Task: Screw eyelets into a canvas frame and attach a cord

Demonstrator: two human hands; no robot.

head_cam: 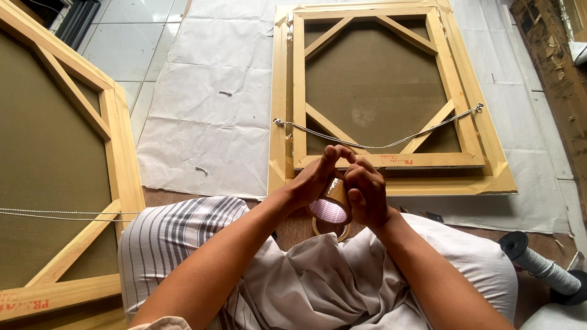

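Close together, the fingers (335,156) of both hands grasp one roll of brown tape (332,206): the left hand (315,177) pinches at its upper edge, the right hand (365,192) wraps its side. Judging by this, the loose tape end is being picked free; next it needs peeling. Just beyond the fingertips lies one stacked wooden canvas frame (382,160) strung with one cord (373,145); a second frame (119,153) lies far left, one wire spool (538,263) right.

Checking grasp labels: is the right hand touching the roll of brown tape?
Touching. The head view shows the right hand wrapped against the side of the tape roll, with no gap; the left hand touches it too.
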